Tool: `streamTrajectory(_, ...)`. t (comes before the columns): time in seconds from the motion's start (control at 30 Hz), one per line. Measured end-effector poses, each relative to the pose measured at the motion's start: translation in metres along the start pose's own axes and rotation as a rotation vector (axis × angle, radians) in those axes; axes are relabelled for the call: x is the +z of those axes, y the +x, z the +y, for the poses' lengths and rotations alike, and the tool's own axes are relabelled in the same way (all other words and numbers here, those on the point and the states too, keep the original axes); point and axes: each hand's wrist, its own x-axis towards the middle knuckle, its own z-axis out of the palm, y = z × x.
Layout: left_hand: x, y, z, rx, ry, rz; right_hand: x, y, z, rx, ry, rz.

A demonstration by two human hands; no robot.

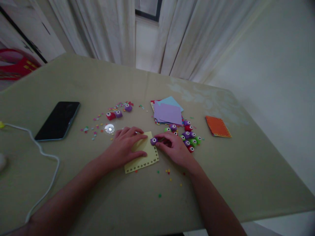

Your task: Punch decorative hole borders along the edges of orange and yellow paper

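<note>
A pale yellow sheet of paper (137,159) lies on the table with small shaped holes punched along its near and right edges. My left hand (126,144) rests on it with fingers spread, pressing it flat. At the sheet's right edge sits a small purple paper punch (154,141) with eye-like circles on top. My right hand (176,147) pinches that punch between thumb and fingers. Close beyond the right hand is a cluster of purple, green and red punches (193,142). The right palm hides part of the cluster.
A stack of coloured paper (169,113) lies ahead, with an orange square (218,126) to the right. Leftward are several more punches (118,113), scattered confetti (94,133), a shiny round disc (109,128), a phone (59,120) and a white cable (56,167).
</note>
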Motion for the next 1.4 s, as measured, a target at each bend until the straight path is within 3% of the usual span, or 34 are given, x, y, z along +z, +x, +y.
streamTrajectory(0.53,-0.0009,-0.0003,-0.0003,-0.016,-0.034,0.0,0.0002,0.0003,-0.0006,0.008,-0.013,0.015)
streamTrajectory(0.77,-0.0081,0.0008,0.0011,-0.021,-0.056,-0.068,0.0009,0.0011,0.0006,0.009,-0.007,0.028)
streamTrajectory(1.4,-0.001,-0.0002,-0.0009,-0.007,-0.019,-0.023,-0.0009,-0.0007,-0.0016,0.012,-0.004,-0.009)
